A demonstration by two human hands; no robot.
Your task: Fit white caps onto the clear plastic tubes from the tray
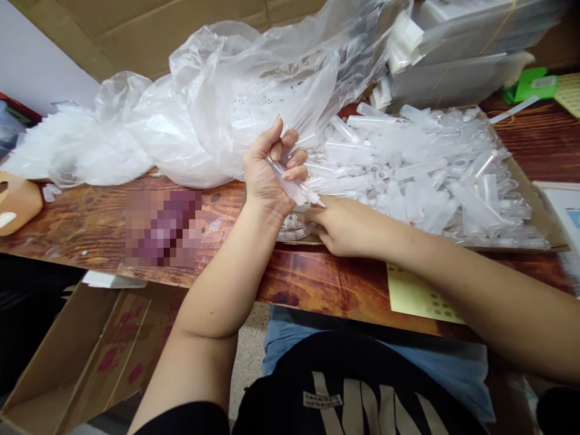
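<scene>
Several clear tubes [292, 186] sit bunched in my left hand [267, 172], fingers curled shut around them, long axes slanting toward 4 o'clock. My right hand [347, 232] rests at the bench [90, 226] front edge, fingertips touching the bundle's lower tips; whether its grip is closed I cannot tell. Bare wood lies at 9 o'clock. At 2 o'clock a cardboard tray [528, 187] holds a heap of tubes [430, 169]; at 11 o'clock a plastic bag [217, 103].

Dark wooden table [90, 226], cardboard box [67, 368] on speckled floor [249, 356], pale wall [36, 72] behind.
</scene>
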